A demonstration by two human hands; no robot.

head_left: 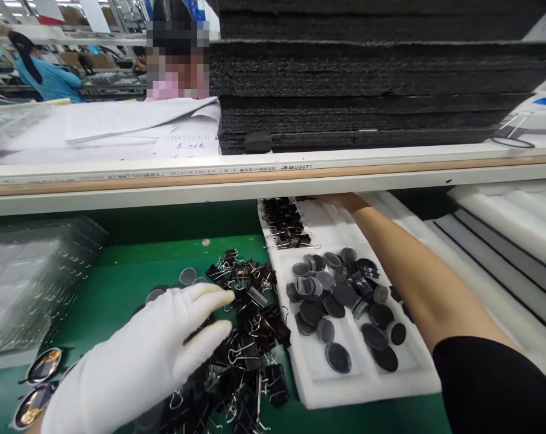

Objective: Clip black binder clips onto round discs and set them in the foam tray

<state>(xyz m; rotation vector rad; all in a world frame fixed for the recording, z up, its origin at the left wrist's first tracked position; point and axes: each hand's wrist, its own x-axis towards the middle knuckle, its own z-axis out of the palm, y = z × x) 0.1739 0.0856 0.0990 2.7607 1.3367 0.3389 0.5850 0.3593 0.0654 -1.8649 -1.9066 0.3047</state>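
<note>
My left hand, in a white glove, hovers palm-down over a heap of black binder clips, fingers stretched out, thumb apart, and nothing visible between them. Dark round lens discs lie on the green table behind it, partly covered by the glove. My right arm reaches forward over a white foam tray. The shelf edge hides most of my right hand, fingers included. Many loose dark and clear round discs are scattered in the tray. More binder clips stand lined up along its far left side.
A white shelf rail crosses above the table, carrying stacked black foam sheets and papers. Clear plastic trays and sunglasses lie at left. White foam sheets stack at right. Co-workers sit beyond.
</note>
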